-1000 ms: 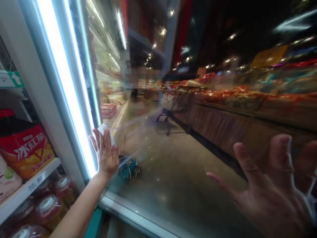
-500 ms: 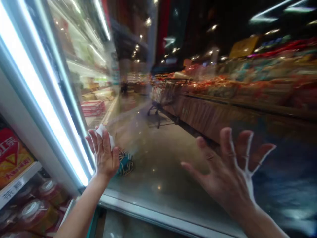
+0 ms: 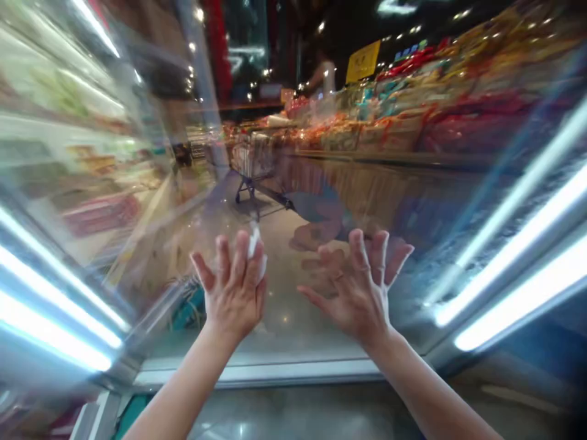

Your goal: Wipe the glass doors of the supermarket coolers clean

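Note:
A clear glass pane (image 3: 284, 330) of a lit cabinet stands before me, with a pale metal frame (image 3: 293, 371) along its lower edge. My left hand (image 3: 233, 302) is raised at the pane, fingers extended over a crumpled white tissue (image 3: 254, 243). Most of the tissue is hidden behind the fingers. To the right, my right hand (image 3: 360, 302) is up with its fingers spread and nothing in it. A faint reflection of a hand shows in the glass beside it. Whether the right palm touches the pane I cannot tell.
Bright light tubes (image 3: 59, 318) run up the left side, and more tubes (image 3: 518, 275) line the right. Beyond the glass are a shopping cart (image 3: 251, 156), heaped goods (image 3: 389, 128) and a yellow sign (image 3: 363, 62). Blurred shelves (image 3: 32, 183) stand at left.
The view has swung to the right, bringing the right-hand light tubes into sight. My hands are closer together, the left nearer the middle with the tissue still under its fingers.

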Demonstrator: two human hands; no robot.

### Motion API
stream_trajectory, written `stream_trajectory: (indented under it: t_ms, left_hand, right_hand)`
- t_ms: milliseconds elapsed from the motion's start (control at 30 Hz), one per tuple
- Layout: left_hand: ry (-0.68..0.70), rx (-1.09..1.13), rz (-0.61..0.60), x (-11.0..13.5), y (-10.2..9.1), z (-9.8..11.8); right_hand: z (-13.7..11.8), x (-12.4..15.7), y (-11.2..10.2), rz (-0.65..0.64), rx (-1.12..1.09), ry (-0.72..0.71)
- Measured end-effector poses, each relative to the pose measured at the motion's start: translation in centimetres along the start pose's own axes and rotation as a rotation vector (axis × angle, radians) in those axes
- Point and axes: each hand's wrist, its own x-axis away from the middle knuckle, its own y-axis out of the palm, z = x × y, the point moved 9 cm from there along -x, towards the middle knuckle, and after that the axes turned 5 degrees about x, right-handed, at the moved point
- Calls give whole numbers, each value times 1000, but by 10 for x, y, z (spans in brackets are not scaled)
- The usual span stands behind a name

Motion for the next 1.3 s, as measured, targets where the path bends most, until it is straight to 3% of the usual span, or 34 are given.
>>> stream_trajectory:
  t_ms: [100, 167, 200, 233, 300, 367, 433, 467, 567, 633, 700, 833, 900, 1000, 1067, 1100, 1167, 1233, 1300]
  left_hand:
    - [358, 3, -105, 76, 27, 49]
    - [515, 31, -150, 115, 34, 59]
    - [577, 47, -170, 121, 33, 59]
    - [619, 55, -186, 116, 29, 56]
    - [637, 50, -206, 81, 20, 48]
    - [522, -37, -185, 37, 15, 39]
    - [464, -87, -135, 22, 16, 44]
    - [511, -99, -130, 30, 22, 55]
    - [803, -153, -256, 91, 55, 94]
    - [930, -163, -291, 106, 63, 108]
    - [982, -164, -279, 77, 55, 116]
    - [826, -139, -163, -28, 27, 128]
    - [791, -133, -154, -29, 30, 134]
    - [974, -54, -247, 35, 48, 137]
    - [1045, -50, -302, 58, 51, 124]
    - [1049, -35, -319, 53, 47, 116]
    - [1009, 5, -319, 15, 29, 102]
    - [865, 55, -264, -39, 8, 92]
    - [690, 31, -194, -69, -5, 83]
  right_hand:
    - [-3, 19, 5, -2, 0, -47]
    - [-6, 41, 10, -19, -4, -132]
    - [-7, 54, 13, -37, -9, -181]
    - [-5, 66, 16, -53, -13, -227]
    - [2, 89, 21, -79, -18, -288]
    - [14, 104, 23, -97, -6, -318]
    - [26, 110, 22, -98, 16, -334]
    - [33, 111, 21, -93, 27, -333]
    - [55, 110, 17, -87, 71, -302]
    - [73, 109, 14, -92, 94, -264]
    - [93, 106, 8, -77, 104, -224]
    - [128, 97, -3, -5, 117, -132]
    - [135, 94, -4, 15, 113, -104]
    - [135, 93, -2, 28, 102, -60]
    - [134, 94, -1, 19, 91, -29]
    - [133, 93, -1, 11, 86, -24]
    - [129, 87, -4, 9, 83, -38]
    - [121, 75, -11, 38, 89, -52]
    - [110, 58, -19, 59, 92, -26]
